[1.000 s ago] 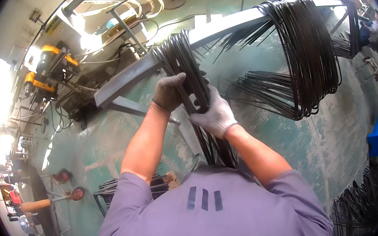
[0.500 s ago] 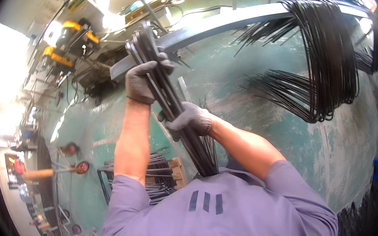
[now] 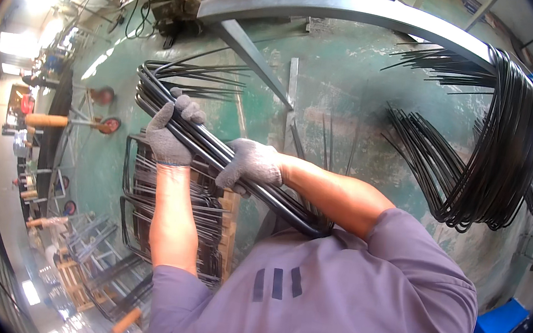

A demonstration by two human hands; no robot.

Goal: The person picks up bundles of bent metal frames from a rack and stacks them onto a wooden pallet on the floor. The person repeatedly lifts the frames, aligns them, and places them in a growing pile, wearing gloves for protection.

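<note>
A bundle of bent black metal rods (image 3: pixel 208 147) lies slantwise across both my hands in front of my chest. Its rounded bend is at the far left, and the near end reaches my shirt. In a grey knit glove, my left hand (image 3: pixel 171 137) cradles the bundle near that bend, thumb on one side and fingers on the other. My right hand (image 3: pixel 253 164), gloved alike, wraps round the middle of the rods. Thinner rod ends stick out beyond the far side of the bundle.
A grey steel beam (image 3: pixel 337 7) on a slanted leg spans the far side. Many bent black rods (image 3: pixel 502 147) hang over its right part. More bent rods (image 3: pixel 174 199) are stacked by a wooden pallet at lower left. A blue box (image 3: pixel 498 328) stands at lower right.
The bundle has swung away from the beam's left end, down and to the left, and lies flatter. My view has turned, bringing the stacked rods into fuller sight. Both hands keep hold.
</note>
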